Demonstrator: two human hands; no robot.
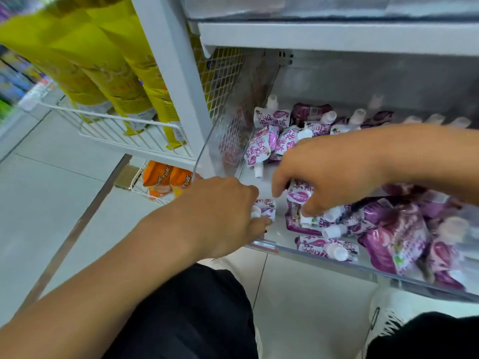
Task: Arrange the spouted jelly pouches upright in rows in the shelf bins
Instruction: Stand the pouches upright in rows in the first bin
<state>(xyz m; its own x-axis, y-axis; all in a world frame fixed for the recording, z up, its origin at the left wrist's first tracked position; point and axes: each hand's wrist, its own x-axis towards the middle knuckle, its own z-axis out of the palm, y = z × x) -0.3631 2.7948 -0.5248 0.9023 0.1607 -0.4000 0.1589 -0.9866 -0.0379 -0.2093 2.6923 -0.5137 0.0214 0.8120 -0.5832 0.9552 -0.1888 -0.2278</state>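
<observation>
A clear plastic shelf bin [261,245] holds several purple-and-white spouted jelly pouches with white caps. My left hand [220,211] grips one small pouch [265,207] at the bin's front left corner. My right hand [326,174] reaches in from the right, its fingers curled round another pouch [299,196] near the bin's middle. A loose heap of pouches [269,141] lies at the back left, one with its spout pointing down. More pouches [394,229] are piled at the front right. A row of white caps [360,116] stands along the back wall.
A white shelf upright [178,81] and mesh panel [220,73] border the bin on the left. Yellow snack packs [116,71] stand in a wire basket further left, orange packs [160,180] below. The shelf above [337,35] overhangs the bin. My knees and a white shoe [388,312] are below.
</observation>
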